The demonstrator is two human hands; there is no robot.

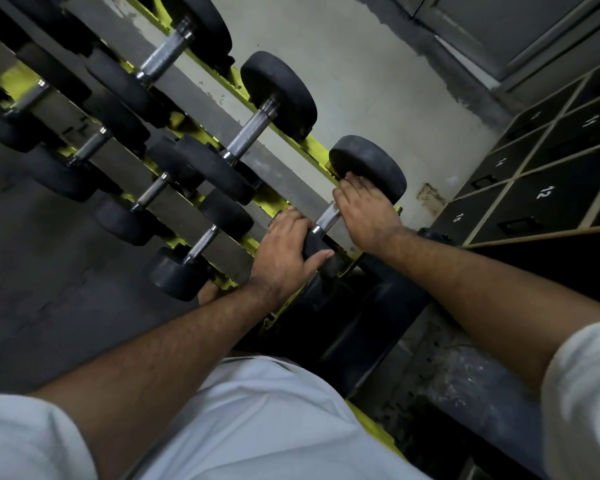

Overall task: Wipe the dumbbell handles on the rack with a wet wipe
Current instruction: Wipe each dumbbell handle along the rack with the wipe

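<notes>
Dim, flat indoor light leaves the black rubber dumbbell heads (368,166) murky, glints on the knurled steel handles (248,135) beside them, and wide-angle bending blurs frame edges.

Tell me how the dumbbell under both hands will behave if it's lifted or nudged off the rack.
The dumbbell probably weighs a lot for its size: thick black heads on a steel bar. Its round heads suggest it would roll once free of the yellow rack. The knurled handle should grip well; the left hand grips the near head, and the right hand lies on the far one.
</notes>
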